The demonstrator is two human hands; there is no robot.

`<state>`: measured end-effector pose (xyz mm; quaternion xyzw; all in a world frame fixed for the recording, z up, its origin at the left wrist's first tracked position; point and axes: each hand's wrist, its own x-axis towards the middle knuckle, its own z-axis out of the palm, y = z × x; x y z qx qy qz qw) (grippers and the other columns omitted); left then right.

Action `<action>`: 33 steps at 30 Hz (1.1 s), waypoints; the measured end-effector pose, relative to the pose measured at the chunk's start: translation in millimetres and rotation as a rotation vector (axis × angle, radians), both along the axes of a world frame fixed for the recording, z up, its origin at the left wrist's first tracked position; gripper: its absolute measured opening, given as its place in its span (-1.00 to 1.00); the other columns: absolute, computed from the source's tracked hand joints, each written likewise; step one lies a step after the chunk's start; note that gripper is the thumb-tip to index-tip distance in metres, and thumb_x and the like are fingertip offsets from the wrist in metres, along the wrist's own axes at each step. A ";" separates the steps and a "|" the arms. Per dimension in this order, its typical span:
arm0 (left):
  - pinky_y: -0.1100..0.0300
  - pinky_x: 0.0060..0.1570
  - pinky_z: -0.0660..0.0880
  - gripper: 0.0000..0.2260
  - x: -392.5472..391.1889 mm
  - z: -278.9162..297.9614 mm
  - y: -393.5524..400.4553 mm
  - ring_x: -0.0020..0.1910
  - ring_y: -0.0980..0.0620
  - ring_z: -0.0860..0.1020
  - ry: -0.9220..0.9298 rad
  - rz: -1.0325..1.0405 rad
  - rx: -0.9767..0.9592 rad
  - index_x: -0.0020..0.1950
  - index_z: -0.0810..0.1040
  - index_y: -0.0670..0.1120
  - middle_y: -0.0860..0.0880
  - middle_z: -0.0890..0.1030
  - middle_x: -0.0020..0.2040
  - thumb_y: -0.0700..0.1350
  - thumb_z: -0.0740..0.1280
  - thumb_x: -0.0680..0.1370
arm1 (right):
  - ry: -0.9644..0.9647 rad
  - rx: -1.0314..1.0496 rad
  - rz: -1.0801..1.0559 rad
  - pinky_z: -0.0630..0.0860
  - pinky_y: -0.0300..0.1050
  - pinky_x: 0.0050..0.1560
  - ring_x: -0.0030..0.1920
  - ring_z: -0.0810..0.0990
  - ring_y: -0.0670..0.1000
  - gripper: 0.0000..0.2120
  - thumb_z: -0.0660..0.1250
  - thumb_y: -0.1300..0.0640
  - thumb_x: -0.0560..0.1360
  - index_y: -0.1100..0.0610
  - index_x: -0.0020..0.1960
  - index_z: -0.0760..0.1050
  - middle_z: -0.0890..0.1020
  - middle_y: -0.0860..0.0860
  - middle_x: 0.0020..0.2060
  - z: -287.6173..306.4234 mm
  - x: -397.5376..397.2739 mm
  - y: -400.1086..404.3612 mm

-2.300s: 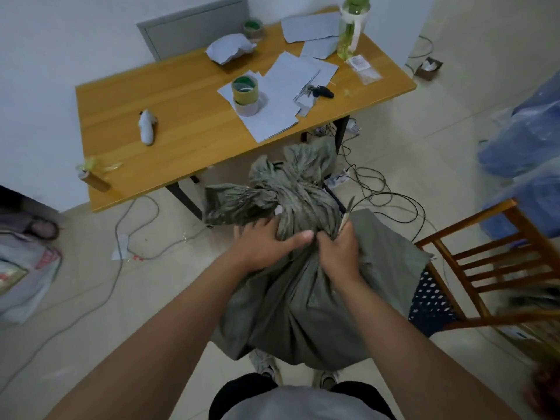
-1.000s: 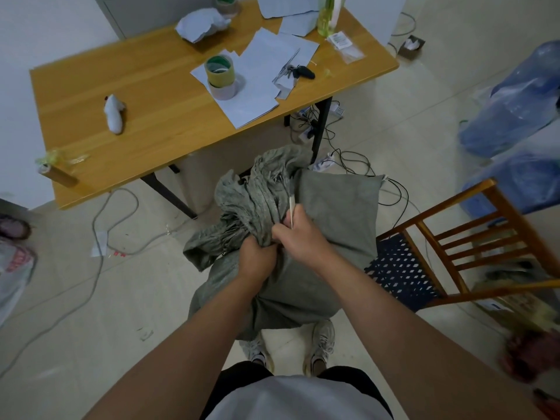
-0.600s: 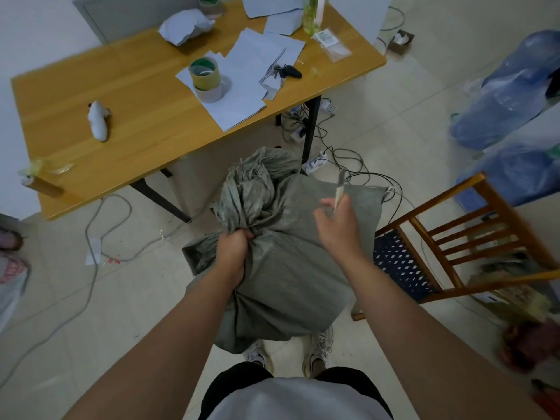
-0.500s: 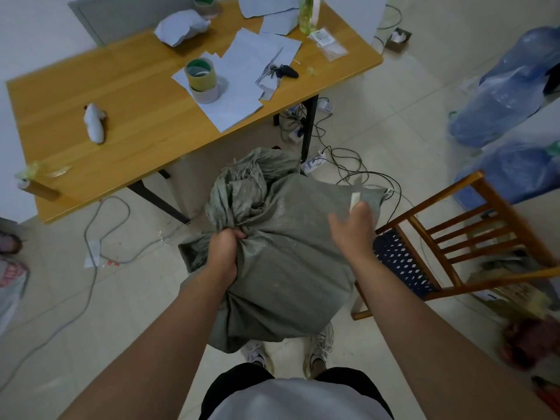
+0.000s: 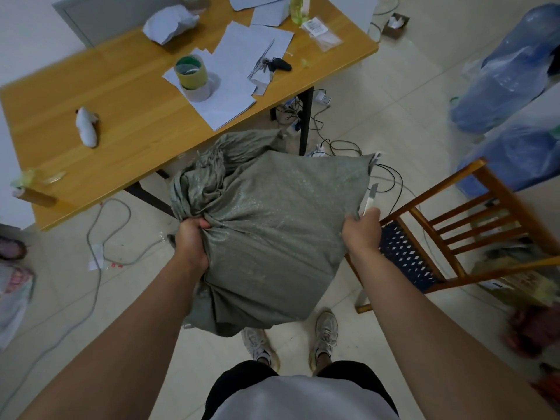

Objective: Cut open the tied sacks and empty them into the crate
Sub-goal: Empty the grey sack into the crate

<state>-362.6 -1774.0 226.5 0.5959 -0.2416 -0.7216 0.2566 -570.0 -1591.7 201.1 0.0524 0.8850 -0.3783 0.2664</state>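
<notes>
Pale tiled floor [image 5: 378, 95] lies under my grey-green woven sack [image 5: 272, 231], held up between both hands. My left hand [image 5: 191, 241] has its fingers bunching the gathered neck; my right hand [image 5: 362, 234] pinches the opposite edge together with a slim white-handled knife [image 5: 371, 198].

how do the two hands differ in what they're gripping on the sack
The left hand grips the gathered neck of the sack; the right hand pinches its flat far edge. The right hand also holds a knife, blade pointing up; the left hand holds only cloth. Both grip the sack above the floor.
</notes>
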 end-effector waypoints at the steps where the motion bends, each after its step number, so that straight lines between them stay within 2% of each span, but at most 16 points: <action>1: -0.04 0.08 0.54 -0.56 1.8 -1.2 -1.5 0.04 -0.18 0.55 0.002 0.001 0.003 0.01 0.50 -0.17 -0.12 0.57 0.12 -0.31 0.11 0.18 | 0.028 0.022 0.024 0.54 0.04 -0.04 0.01 0.56 0.15 -0.80 0.17 0.19 0.62 0.22 0.21 0.30 0.49 0.11 -0.04 1.2 0.1 -0.4; 3: -0.03 0.12 0.52 -0.56 6.6 -5.2 -5.3 0.05 -0.17 0.54 -0.014 0.001 0.013 0.03 0.50 -0.17 -0.10 0.57 0.09 -0.31 0.09 0.21 | 0.066 0.053 0.077 0.55 0.07 -0.01 -0.03 0.53 0.14 -0.82 0.13 0.24 0.60 0.23 0.19 0.30 0.47 0.11 -0.06 2.4 2.7 -1.5; 5: -0.06 0.19 0.51 -0.60 14.1 -16.0 -13.0 0.10 -0.18 0.53 -0.038 0.002 0.022 0.03 0.52 -0.17 -0.12 0.56 0.16 -0.31 0.11 0.25 | 0.096 0.072 0.122 0.52 0.05 -0.05 -0.08 0.50 0.11 -0.85 0.11 0.26 0.60 0.23 0.17 0.29 0.45 0.11 -0.09 3.3 8.8 -3.2; 7: -0.05 0.15 0.53 -0.57 20.2 -24.2 -19.2 0.11 -0.19 0.56 -0.089 -0.017 0.035 0.13 0.54 -0.18 -0.14 0.58 0.20 -0.30 0.17 0.29 | 0.126 0.062 0.132 0.51 0.04 -0.08 -0.11 0.49 0.09 -0.91 0.10 0.26 0.62 0.21 0.11 0.27 0.44 0.10 -0.12 3.9 17.4 -6.5; 10: 0.00 0.13 0.51 -0.67 21.2 -32.8 -23.7 0.02 -0.12 0.57 -0.189 -0.146 0.007 0.20 0.54 -0.14 -0.10 0.62 0.07 -0.27 0.21 0.45 | 0.152 0.015 0.098 0.50 0.03 -0.12 -0.14 0.49 0.11 -0.98 0.07 0.24 0.62 0.18 0.04 0.22 0.42 0.06 -0.19 4.4 35.1 -14.9; 12: -0.06 0.23 0.46 -0.63 22.8 -45.9 -25.0 0.11 -0.13 0.53 -0.308 -0.246 -0.005 0.29 0.52 -0.11 -0.10 0.59 0.17 -0.18 0.28 0.47 | 0.165 -0.014 0.075 0.48 -0.01 -0.14 -0.17 0.49 0.09 -0.99 0.06 0.24 0.63 0.18 0.03 0.21 0.39 0.01 -0.24 5.3 48.1 -19.6; 15: -0.11 0.34 0.38 -0.54 25.0 -71.7 -29.9 0.23 -0.18 0.47 -0.408 -0.392 0.028 0.44 0.41 -0.10 -0.11 0.51 0.32 -0.03 0.29 0.55 | 0.176 -0.051 0.037 0.44 -0.08 -0.19 -0.27 0.42 -0.04 -0.98 0.07 0.25 0.64 0.16 0.05 0.22 0.36 -0.05 -0.26 9.3 65.4 -20.9; 18: -0.09 0.39 0.33 -0.51 15.8 -88.1 -27.9 0.34 -0.19 0.40 -0.422 -0.550 0.087 0.51 0.31 -0.09 -0.09 0.41 0.43 0.04 0.26 0.61 | 0.228 -0.065 0.015 0.38 -0.21 -0.34 -0.29 0.41 -0.14 -0.96 0.10 0.24 0.64 0.15 0.06 0.24 0.39 -0.05 -0.25 11.5 77.5 -15.8; 21: -0.11 0.40 0.32 -0.48 -0.5 -102.7 -28.2 0.36 -0.18 0.39 -0.403 -0.638 0.074 0.53 0.29 -0.05 -0.08 0.38 0.47 0.07 0.27 0.61 | 0.299 -0.090 -0.014 0.43 -0.27 -0.34 -0.29 0.43 -0.16 -0.94 0.14 0.25 0.63 0.14 0.06 0.26 0.39 -0.06 -0.25 12.4 84.1 -9.9; 23: -0.13 0.40 0.33 -0.49 -15.0 -116.5 -30.3 0.34 -0.18 0.41 -0.398 -0.663 0.037 0.52 0.31 -0.03 -0.08 0.40 0.46 0.03 0.29 0.59 | 0.340 -0.086 -0.034 0.39 -0.38 -0.40 -0.31 0.41 -0.18 -0.94 0.16 0.26 0.62 0.15 0.05 0.27 0.37 -0.07 -0.26 13.6 84.3 -6.6; 25: -0.13 0.37 0.36 -0.52 -30.4 -118.6 -30.9 0.30 -0.20 0.43 -0.420 -0.676 0.000 0.50 0.35 -0.06 -0.09 0.44 0.42 -0.01 0.30 0.59 | 0.359 -0.086 -0.047 0.40 -0.41 -0.40 -0.30 0.41 -0.17 -0.93 0.16 0.27 0.61 0.15 0.03 0.28 0.37 -0.06 -0.25 13.3 82.8 -3.6; 28: -0.07 0.32 0.39 -0.57 -57.5 -114.6 -28.5 0.23 -0.18 0.47 -0.437 -0.669 -0.053 0.45 0.39 -0.13 -0.09 0.49 0.34 -0.13 0.31 0.59 | 0.376 -0.100 -0.019 0.40 -0.28 -0.33 -0.27 0.43 -0.10 -0.90 0.14 0.28 0.60 0.12 0.05 0.25 0.40 0.00 -0.22 6.6 75.0 -2.0; 31: 0.05 0.14 0.41 -0.61 -80.9 -119.6 -28.2 0.09 -0.11 0.47 -0.454 -0.652 -0.092 0.43 0.39 -0.19 -0.16 0.50 0.33 -0.24 0.29 0.60 | 0.357 -0.057 0.025 0.47 -0.11 -0.32 -0.31 0.42 -0.12 -0.88 0.16 0.27 0.60 0.10 0.01 0.23 0.38 -0.04 -0.27 -2.0 59.1 -2.6; 33: 0.10 0.09 0.38 -0.58 -96.9 -118.7 -28.9 0.09 -0.11 0.47 -0.474 -0.646 -0.124 0.45 0.35 -0.18 -0.17 0.49 0.34 -0.24 0.30 0.59 | 0.354 -0.036 0.052 0.45 -0.19 -0.34 -0.33 0.39 -0.14 -0.88 0.18 0.27 0.60 0.12 -0.02 0.24 0.36 -0.07 -0.29 -7.3 46.3 -1.0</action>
